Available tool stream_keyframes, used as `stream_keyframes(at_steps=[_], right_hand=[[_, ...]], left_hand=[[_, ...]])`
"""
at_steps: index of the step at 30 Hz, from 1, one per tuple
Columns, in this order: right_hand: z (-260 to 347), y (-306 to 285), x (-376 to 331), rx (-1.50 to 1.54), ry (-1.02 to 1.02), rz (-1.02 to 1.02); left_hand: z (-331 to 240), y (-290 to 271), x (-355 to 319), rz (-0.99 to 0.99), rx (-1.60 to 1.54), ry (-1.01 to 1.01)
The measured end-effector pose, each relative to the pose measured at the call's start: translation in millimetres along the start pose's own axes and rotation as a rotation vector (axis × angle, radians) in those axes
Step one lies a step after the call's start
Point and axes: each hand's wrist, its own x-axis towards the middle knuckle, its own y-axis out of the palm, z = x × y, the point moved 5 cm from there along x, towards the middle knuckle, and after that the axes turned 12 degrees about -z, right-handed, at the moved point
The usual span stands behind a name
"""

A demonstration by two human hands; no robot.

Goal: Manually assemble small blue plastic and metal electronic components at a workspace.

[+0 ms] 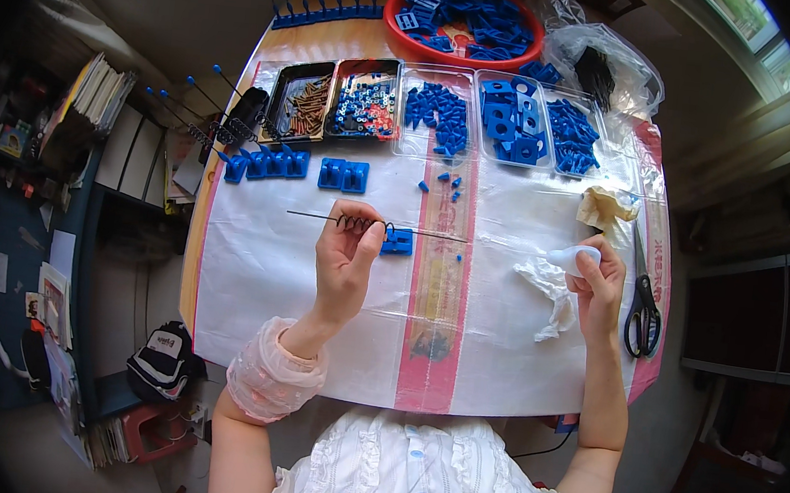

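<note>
Fingers of our left hand pinch a thin wire rod with a coiled spring, held level above the tabletop. Just right of them lies a small blue plastic block. Our right hand closes around a small white dropper bottle, with crumpled white tissue just left of it and black scissors just right. Beyond both hands sit trays of blue parts.

Home workbench: parts trays, bookshelves
</note>
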Motion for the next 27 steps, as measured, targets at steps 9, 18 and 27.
stream_keyframes(at_steps=[9, 18, 27], right_hand=[[2.2, -2.1, -3.1, 0.002, -0.025, -0.023], [6.8, -2.5, -9.9, -0.097, -0.104, -0.059], [5.8, 1.1, -10.2, -0.067, -0.098, -0.066]], left_hand=[[1.5, 1.5, 0.0, 0.012, -0.003, -0.024], [2.6, 2.5, -0.7, 0.035, 0.021, -0.041], [5.0, -2.5, -0.6, 0.056, -0.011, -0.061]])
